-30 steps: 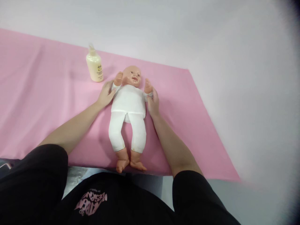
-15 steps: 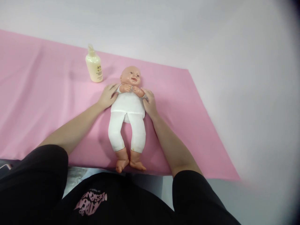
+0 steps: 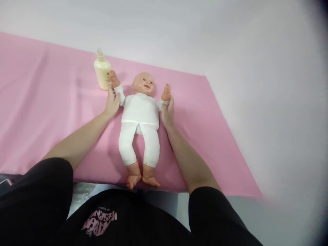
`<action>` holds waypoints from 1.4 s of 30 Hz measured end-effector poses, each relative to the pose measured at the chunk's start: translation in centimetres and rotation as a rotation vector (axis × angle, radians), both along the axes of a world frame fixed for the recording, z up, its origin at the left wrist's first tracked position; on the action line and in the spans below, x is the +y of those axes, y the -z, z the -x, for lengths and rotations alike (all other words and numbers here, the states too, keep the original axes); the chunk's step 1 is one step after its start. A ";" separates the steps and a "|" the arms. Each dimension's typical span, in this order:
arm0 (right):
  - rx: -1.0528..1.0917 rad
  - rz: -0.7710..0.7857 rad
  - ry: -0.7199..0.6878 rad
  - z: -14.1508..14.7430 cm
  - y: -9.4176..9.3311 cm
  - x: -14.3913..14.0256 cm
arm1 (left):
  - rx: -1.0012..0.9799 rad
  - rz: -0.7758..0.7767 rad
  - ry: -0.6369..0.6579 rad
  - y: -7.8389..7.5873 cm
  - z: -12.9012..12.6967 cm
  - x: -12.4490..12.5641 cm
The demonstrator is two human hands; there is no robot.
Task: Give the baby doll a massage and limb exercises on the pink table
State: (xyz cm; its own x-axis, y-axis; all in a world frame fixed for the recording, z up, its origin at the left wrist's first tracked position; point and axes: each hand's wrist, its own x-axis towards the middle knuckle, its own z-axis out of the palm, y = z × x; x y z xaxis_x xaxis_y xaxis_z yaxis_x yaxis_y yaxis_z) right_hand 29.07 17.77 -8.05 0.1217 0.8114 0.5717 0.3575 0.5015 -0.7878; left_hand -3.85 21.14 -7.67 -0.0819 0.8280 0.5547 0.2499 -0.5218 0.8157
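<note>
Doll [image 3: 140, 109] is lying face-up on pink cloth [image 3: 205, 143], feet toward the wearer; left hand [image 3: 112, 103] is pinching the doll's bottle-side wrist between thumb and fingers; right hand [image 3: 168, 114] is gripping its opposite wrist; pump bottle [image 3: 101, 73] is standing left of the doll's head, one doll hand [image 3: 114, 80] overlapping it; contact there is seeming possible, though hard to judge.

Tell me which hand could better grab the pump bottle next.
Probably the left hand: it is nearer the pump bottle, though holding the doll's arm. The right hand, holding the other arm, is farther off.
</note>
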 end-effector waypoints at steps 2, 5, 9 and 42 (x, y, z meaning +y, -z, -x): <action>0.043 -0.017 0.029 -0.6 0.2 0.6 | -0.129 0.061 -0.037 0.3 0.3 0.7; 0.074 -0.083 0.046 -1.4 0.4 1.4 | -0.294 0.123 -0.082 0.3 0.5 1.3; 0.150 -0.078 0.076 -1.7 0.4 1.8 | -0.362 0.167 -0.085 -0.2 0.2 0.9; -0.310 -0.066 -0.065 0.9 -2.0 -1.6 | 0.575 -0.163 0.097 -1.7 -1.5 -1.9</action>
